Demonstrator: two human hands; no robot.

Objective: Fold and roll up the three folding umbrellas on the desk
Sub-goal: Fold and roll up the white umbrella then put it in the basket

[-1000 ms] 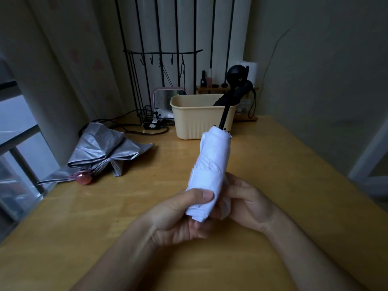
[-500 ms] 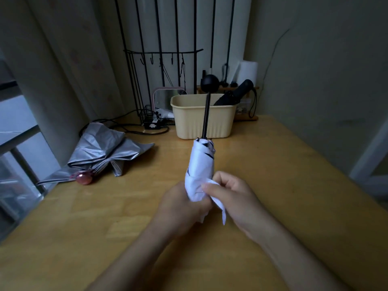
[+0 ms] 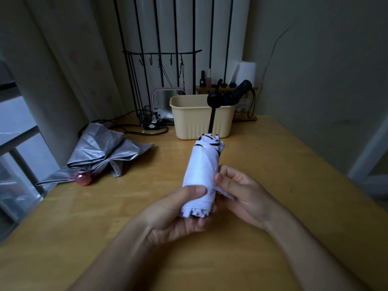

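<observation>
A white folding umbrella [image 3: 202, 166] with a black shaft and round black handle is held above the wooden desk [image 3: 273, 164], its canopy rolled tight and its handle pointing away from me. My left hand [image 3: 176, 208] grips its near end from below, thumb on top. My right hand [image 3: 239, 192] pinches a loose flap of white fabric on the roll's right side. A silver umbrella [image 3: 105, 152] with a pink handle lies unrolled at the desk's left. A black rolled umbrella [image 3: 239, 92] leans out of the beige tub.
A beige plastic tub [image 3: 199, 120] stands at the back centre. Behind it are a black wire rack [image 3: 159, 66], a small mirror, cables and a wooden shelf with bottles. A window is at the left, a wall at the right.
The white umbrella has tipped back to lean right, and its roll has turned. My left thumb now lies on top of the near end. My right hand has shifted to the roll's right side.
</observation>
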